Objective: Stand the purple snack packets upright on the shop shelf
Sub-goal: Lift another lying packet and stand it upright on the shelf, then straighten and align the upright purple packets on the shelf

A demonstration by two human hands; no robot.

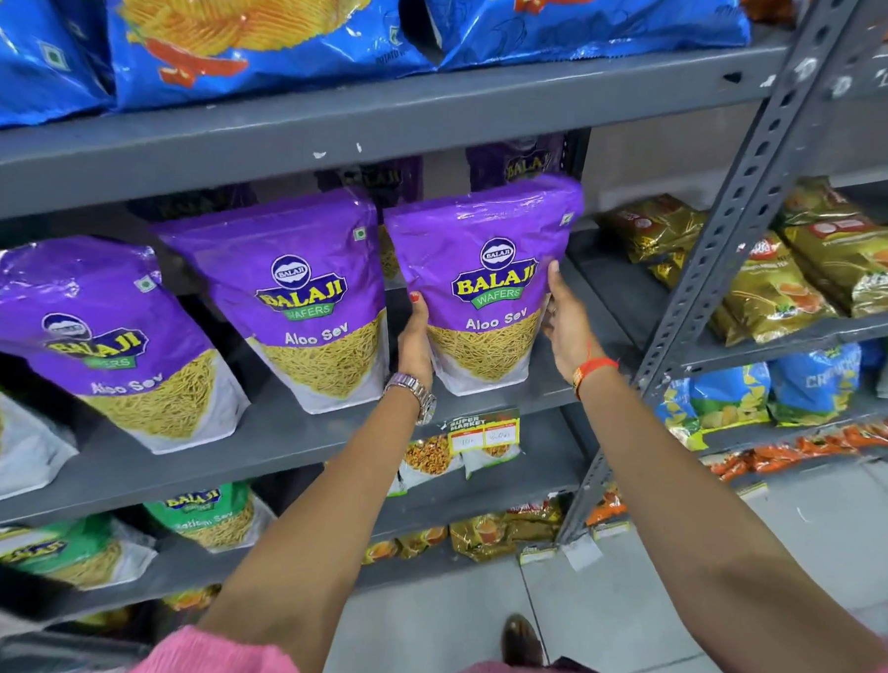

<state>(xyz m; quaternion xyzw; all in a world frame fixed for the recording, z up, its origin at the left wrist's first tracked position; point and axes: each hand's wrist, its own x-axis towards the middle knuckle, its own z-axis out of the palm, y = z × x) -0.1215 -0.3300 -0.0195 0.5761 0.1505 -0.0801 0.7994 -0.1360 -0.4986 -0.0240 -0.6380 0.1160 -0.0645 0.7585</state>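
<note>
Three purple Balaji Aloo Sev packets stand in a front row on the grey middle shelf [292,436]. The right packet [488,246] stands upright at the shelf's right end, held from both sides. My left hand [415,342] presses its left edge and my right hand [566,327] cups its right edge. The middle packet [292,256] stands just left of it, leaning back a little. The left packet [73,306] leans back more. More purple packets [515,160] show behind the row, partly hidden in shadow.
Blue chip bags [232,21] fill the shelf above. Green Balaji packets [201,509] sit on the shelf below. A perforated steel upright [736,212] bounds the bay on the right, with gold packets [774,286] beyond. A price tag [483,431] hangs on the shelf edge.
</note>
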